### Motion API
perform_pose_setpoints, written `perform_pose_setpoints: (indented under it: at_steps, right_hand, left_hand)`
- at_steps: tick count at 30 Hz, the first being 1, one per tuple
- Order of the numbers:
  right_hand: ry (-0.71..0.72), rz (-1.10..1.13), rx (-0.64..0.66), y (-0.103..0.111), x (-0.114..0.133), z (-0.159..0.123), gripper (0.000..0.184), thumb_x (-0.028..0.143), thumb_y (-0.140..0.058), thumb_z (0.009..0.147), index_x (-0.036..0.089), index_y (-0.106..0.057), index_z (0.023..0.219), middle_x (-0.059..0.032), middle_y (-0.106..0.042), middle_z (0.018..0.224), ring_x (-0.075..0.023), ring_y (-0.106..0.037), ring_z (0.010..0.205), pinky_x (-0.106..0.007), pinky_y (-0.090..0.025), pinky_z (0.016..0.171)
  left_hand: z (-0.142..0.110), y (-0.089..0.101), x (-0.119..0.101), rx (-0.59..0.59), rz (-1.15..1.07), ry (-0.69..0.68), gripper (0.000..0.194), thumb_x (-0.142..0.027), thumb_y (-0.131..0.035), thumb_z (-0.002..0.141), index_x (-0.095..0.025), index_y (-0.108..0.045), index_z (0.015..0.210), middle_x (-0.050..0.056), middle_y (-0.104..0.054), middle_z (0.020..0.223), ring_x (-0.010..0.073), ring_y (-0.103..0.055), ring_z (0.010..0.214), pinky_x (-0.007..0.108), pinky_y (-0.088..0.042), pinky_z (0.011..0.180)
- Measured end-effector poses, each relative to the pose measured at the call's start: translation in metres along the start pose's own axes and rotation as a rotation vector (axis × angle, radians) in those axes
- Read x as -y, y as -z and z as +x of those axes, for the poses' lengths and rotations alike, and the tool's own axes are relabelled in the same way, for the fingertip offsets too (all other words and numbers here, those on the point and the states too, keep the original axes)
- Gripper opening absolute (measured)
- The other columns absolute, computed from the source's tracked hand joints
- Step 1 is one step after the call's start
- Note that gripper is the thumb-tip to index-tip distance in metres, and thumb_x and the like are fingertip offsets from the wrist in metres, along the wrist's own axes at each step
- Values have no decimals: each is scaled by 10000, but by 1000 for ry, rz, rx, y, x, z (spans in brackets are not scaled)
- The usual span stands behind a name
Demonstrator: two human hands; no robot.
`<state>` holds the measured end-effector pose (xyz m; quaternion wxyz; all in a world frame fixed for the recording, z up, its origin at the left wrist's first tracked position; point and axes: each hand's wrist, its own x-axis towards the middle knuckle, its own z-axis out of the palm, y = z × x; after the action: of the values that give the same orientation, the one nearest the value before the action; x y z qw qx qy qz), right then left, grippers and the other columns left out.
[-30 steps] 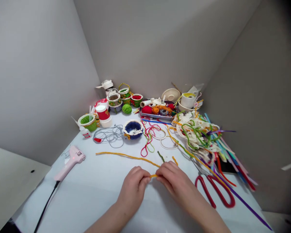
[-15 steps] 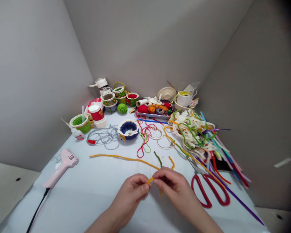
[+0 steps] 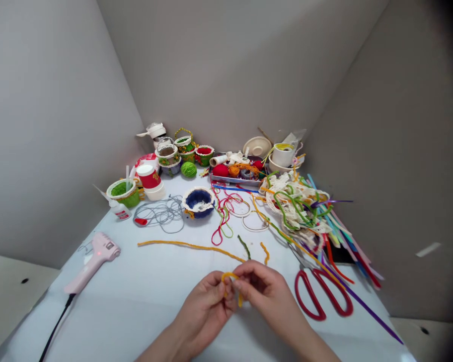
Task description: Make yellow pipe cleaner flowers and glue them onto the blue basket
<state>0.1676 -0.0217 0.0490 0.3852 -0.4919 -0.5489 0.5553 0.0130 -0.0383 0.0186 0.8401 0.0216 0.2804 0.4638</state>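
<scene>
Above the front of the table, my left hand (image 3: 209, 304) and my right hand (image 3: 266, 291) pinch a yellow pipe cleaner (image 3: 229, 275). It arches in a small loop between the fingertips, and a short end hangs below my right fingers. A long yellow fuzzy strand (image 3: 181, 244) lies on the table and runs behind my right hand; whether it joins the held piece is hidden. Just beyond my hands lie a short dark green piece (image 3: 244, 246) and a short yellow piece (image 3: 265, 253). Red-handled scissors (image 3: 342, 299) rest beside my right hand.
A pink glue gun (image 3: 94, 264) with a black cord lies left. A blue lace-rimmed basket (image 3: 198, 213), grey cord (image 3: 164, 211) and a glue bottle (image 3: 120, 210) stand or lie farther back. Lace and pipe cleaners (image 3: 294, 206) heap at right. A yarn tray (image 3: 237, 179) sits behind.
The yellow pipe cleaner has gone from a short, nearly straight bit between my fingers to a curved loop. My left hand has turned slightly. The view has shifted a little.
</scene>
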Motion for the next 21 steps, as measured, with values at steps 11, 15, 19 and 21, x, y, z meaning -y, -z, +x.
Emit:
perform_pose_setpoints:
  at_steps: [11,15,19,21]
  right_hand:
    - [-147,207,95,10,-6,9,368,435,-754,711,152,-613,899,42,-540,651,-75,-463,544,-212,-362,514]
    - [-190,217,153,15,-10,11,343,405,-768,700,157,-611,878,51,-541,624,-76,-462,534,-212,-353,509]
    - [-220,282,120,14,-13,12,315,386,-782,691,165,-628,854,39,-578,626,-82,-490,527,-218,-370,511]
    - [-238,338,84,12,-13,13,307,377,-789,685,163,-633,840,37,-583,623,-77,-496,514,-214,-373,502]
  left_hand:
    - [3,8,-4,-8,290,-138,124,-160,-754,751,-145,-658,829,-6,-586,759,45,-512,659,168,-403,649]
    - [5,9,-5,-27,325,-168,137,-176,-755,749,-140,-649,828,-6,-581,762,51,-520,664,173,-415,655]
    - [3,6,-3,-47,391,-165,155,-183,-759,741,-138,-642,832,-3,-583,761,59,-533,664,179,-427,647]
    - [2,4,-3,-63,414,-158,158,-190,-757,740,-142,-637,832,-4,-585,756,65,-544,667,186,-437,649]
